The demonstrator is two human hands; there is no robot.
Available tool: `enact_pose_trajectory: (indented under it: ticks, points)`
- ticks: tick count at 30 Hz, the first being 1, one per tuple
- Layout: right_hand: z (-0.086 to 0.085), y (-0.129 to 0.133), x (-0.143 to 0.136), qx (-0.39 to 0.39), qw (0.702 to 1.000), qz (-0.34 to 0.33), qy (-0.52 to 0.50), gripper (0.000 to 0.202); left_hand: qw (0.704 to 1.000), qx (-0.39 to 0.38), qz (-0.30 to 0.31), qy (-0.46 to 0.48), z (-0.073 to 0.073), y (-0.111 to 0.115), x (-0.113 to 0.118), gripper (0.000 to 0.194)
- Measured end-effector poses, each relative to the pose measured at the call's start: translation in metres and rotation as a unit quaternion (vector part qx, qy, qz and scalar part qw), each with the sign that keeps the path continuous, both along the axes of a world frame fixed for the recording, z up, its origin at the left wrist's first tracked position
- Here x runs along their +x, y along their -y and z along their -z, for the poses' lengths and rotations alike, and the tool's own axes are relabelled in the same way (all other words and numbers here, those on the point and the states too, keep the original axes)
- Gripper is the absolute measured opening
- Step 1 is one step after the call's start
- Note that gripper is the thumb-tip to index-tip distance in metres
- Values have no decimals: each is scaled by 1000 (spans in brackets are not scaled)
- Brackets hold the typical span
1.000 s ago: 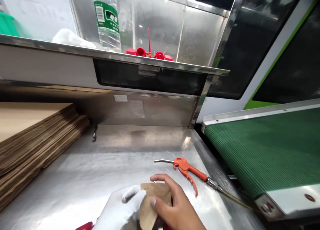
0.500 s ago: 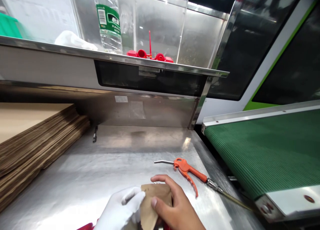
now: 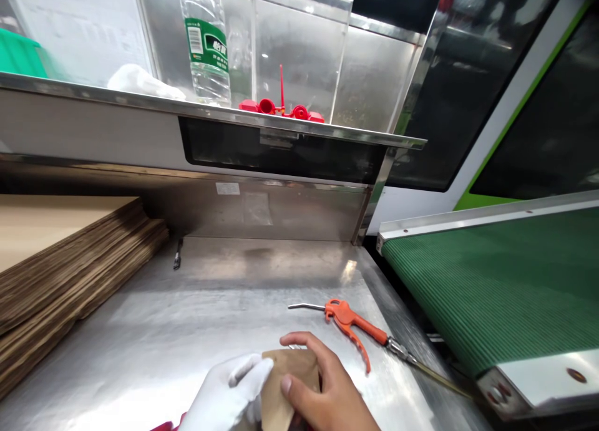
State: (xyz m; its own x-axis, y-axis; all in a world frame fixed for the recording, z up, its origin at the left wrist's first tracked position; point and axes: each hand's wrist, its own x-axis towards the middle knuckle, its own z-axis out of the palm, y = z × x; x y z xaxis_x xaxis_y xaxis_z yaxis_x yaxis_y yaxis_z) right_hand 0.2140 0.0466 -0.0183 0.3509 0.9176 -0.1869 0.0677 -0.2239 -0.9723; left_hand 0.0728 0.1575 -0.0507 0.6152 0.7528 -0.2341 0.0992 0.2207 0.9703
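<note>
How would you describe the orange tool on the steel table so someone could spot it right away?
On the steel worktable, look near the right edge, beside the green conveyor belt. The orange air blow gun lies flat there, just beyond the bare right hand; its thin metal nozzle and orange trigger set it apart.

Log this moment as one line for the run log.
left hand: gloved, on brown paper piece | right hand: bare, gripping it | orange air blow gun: on steel table, untouched

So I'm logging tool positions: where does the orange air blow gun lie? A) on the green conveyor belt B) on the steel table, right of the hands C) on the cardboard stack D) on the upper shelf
B: the orange air blow gun lies flat on the steel table, just right of the right hand.
</note>
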Motion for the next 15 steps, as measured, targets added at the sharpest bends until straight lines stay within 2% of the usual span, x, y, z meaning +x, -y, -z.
enact_pose_trajectory:
  ticks: [4,8,11,15]
  points:
    - [-5,2,-1,-14,1000,-1,18,51,1000,-7,-5,-13,4,0,1,46]
    - [-8,2,0,-14,999,-2,33,50,1000,6,-11,-14,-1,3,1,43]
    - [-7,3,0,-16,999,-1,36,50,1000,-9,6,9,-2,4,2,43]
    - [-4,2,0,-19,999,1,41,51,1000,-1,9,10,5,5,4,42]
